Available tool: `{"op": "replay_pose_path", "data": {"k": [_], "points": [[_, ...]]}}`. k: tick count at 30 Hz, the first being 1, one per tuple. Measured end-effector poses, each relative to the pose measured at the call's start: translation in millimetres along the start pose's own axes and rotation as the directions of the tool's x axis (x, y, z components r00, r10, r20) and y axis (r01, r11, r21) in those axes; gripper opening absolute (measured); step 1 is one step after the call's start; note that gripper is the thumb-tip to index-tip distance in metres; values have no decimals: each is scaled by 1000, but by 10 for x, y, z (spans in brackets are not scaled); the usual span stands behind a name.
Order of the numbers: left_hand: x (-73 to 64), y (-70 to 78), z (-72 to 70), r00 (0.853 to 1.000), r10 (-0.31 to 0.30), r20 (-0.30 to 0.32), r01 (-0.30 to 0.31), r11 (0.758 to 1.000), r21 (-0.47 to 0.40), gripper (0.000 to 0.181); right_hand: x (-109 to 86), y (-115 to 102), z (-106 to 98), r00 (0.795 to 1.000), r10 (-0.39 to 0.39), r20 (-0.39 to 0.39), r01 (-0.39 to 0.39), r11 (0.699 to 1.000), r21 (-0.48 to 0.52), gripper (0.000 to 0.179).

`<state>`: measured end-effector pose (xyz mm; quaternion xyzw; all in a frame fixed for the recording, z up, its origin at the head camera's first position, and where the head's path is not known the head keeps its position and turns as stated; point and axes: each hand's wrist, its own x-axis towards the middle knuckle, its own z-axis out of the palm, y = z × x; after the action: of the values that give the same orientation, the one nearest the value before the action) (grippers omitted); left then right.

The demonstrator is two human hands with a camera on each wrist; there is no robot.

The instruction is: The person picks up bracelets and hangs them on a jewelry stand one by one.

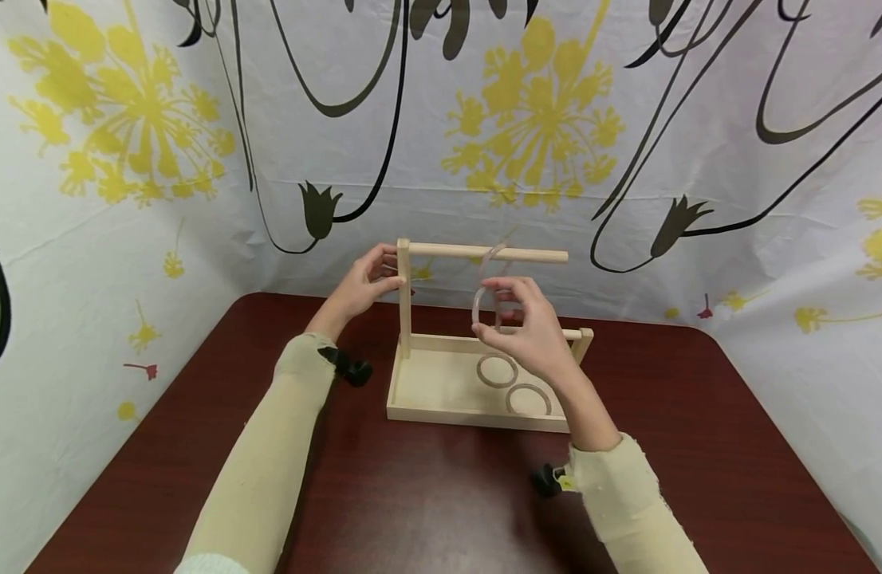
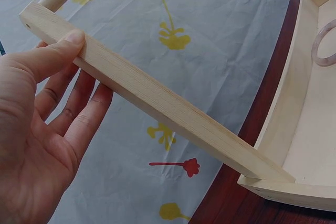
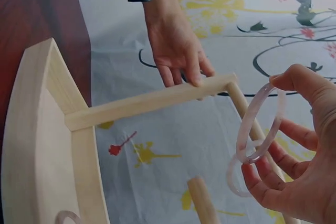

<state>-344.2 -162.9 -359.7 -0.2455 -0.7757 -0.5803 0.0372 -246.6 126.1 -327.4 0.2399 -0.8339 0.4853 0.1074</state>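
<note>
A light wooden bangle stand has a tall upright post (image 1: 404, 307) at its left, with an upper rod (image 1: 534, 255) running right from its top. My left hand (image 1: 360, 283) grips this post near the top, thumb on the near face and fingers behind. In my right hand (image 1: 530, 331), thumb and fingers pinch a pale pink translucent bangle (image 3: 245, 135) in front of the upper rod. Behind it, a second bangle (image 3: 231, 174) hangs on that rod, partly hidden. Two more bangles, one nearer the back (image 1: 497, 384) and one nearer the front (image 1: 529, 387), lie in the stand's tray (image 1: 441, 416).
A lower rod (image 3: 202, 200) joins a short post (image 1: 583, 343) at the tray's right, partly behind my right hand. The stand rests on a dark red-brown table (image 1: 441, 494). A patterned white cloth (image 1: 412, 167) hangs behind the table and along its sides.
</note>
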Motion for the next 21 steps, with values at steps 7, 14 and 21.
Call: {"op": "replay_pose_path", "data": {"k": [7,14,21], "points": [[-4,2,-8,1000,-10,2,10,1000,2,39,26,27,-110,997,-30,-76,28,999,-20,58],[-4,-7,-15,1000,-12,2,12,1000,-2,39,77,49,-209,992,-30,-123,27,999,-21,55],[-7,12,-9,1000,-11,5,11,1000,-3,38,119,47,-300,982,-50,-183,41,998,-52,56]]}}
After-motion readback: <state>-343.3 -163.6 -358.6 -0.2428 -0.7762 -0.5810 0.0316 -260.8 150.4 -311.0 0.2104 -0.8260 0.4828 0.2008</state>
